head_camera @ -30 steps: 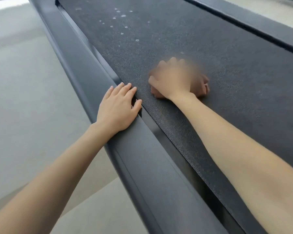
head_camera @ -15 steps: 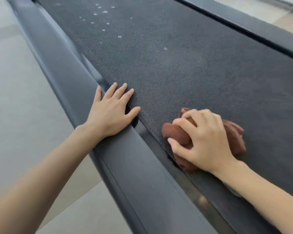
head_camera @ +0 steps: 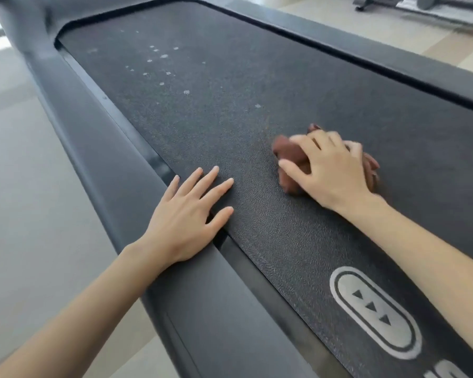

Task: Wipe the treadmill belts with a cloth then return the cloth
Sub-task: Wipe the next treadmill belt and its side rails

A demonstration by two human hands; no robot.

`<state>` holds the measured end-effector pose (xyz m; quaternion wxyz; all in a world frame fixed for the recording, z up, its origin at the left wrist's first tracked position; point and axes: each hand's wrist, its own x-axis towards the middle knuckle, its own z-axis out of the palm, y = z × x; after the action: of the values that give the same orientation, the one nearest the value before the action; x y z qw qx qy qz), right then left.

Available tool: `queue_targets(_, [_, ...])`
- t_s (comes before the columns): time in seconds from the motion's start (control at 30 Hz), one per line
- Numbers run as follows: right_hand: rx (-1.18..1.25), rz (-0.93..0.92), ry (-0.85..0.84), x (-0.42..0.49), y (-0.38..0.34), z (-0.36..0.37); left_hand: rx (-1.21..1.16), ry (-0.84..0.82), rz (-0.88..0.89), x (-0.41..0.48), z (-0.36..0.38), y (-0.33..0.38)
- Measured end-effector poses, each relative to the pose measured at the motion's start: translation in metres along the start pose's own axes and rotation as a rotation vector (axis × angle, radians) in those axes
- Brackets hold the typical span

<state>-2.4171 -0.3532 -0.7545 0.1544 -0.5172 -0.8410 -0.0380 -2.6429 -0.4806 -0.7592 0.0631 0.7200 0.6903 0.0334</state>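
Near end of the belt [head_camera: 257, 241]: bears a pale oval mark [head_camera: 374, 312] with three arrows. Left hand [head_camera: 186, 214]: lies flat, fingers straight, across the left rail [head_camera: 93, 148] and the belt's left edge. Right hand [head_camera: 331, 170]: curls over the brown cloth [head_camera: 291, 156], mid-belt. Far end: shows white specks [head_camera: 161, 58].

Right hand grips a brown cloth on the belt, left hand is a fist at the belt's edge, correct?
No: the head view shows the left hand flat, fingers straight, at the edge of the belt. The right hand does grip the brown cloth on the belt.
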Motion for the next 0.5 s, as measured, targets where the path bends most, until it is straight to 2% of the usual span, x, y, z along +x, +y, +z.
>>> queue_targets(0.1, [0.020,-0.099,0.098,-0.054,0.010,-0.010,-0.016,-0.012,0.024,0.019,-0.001,-0.004])
queue_targets(0.2, [0.039,-0.139,0.155,-0.048,0.019,-0.002,-0.022,0.001,0.022,0.037,0.003,-0.004])
queue_targets(0.3, [0.011,-0.052,0.167,0.001,0.014,0.015,-0.006,0.010,0.032,0.044,0.008,-0.003])
queue_targets(0.5, [-0.050,0.168,-0.020,0.143,0.010,0.051,0.015,-0.013,0.016,0.042,0.004,-0.002])
